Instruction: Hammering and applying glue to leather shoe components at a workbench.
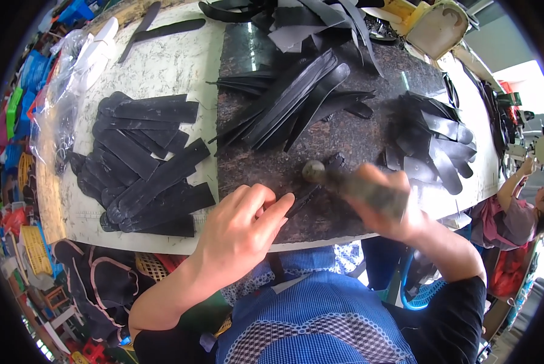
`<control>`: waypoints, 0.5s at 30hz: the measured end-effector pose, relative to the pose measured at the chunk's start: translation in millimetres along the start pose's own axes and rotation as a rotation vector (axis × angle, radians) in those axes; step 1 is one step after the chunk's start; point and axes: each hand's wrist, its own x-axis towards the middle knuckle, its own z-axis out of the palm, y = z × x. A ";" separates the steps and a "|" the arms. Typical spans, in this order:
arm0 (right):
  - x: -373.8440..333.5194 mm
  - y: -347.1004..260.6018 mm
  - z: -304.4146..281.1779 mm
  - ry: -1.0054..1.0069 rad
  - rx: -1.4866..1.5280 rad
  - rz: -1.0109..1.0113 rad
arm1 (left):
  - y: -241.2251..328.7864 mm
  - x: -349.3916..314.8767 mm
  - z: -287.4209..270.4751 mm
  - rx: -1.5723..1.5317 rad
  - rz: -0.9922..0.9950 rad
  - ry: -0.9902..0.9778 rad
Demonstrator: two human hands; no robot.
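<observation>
My right hand (399, 209) is closed around the handle of a hammer (313, 171), which is smeared by motion. Its round head hangs just over a dark, speckled slab (254, 224). Under and beside the hammer lies a narrow black strip (306, 200), seemingly leather, partly hidden by the tool. At the near end of this strip, my left hand (238, 221) has its fingers closed, with the index finger and thumb meeting its edge. A bundle of long black strips (290, 100) lies beyond both hands on the slab.
Overlapping flat black pieces (135, 161) cover part of the white board on the left. More curved black pieces (439, 142) are heaped at the right. Black scraps (302, 24) lie at the far side, near a yellowish machine part (436, 27). Another person (512, 212) sits at the far right.
</observation>
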 end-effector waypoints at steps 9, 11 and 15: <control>-36.4 9.9 -17.4 0.312 -0.082 0.088 | 0.9 14.6 8.3 -0.103 -0.165 0.088; -46.6 9.8 -7.6 0.326 -0.130 0.096 | 1.7 21.4 10.7 0.002 -0.144 0.093; -49.6 8.5 -1.6 0.334 -0.111 0.147 | 0.1 27.3 15.9 0.001 -0.068 0.095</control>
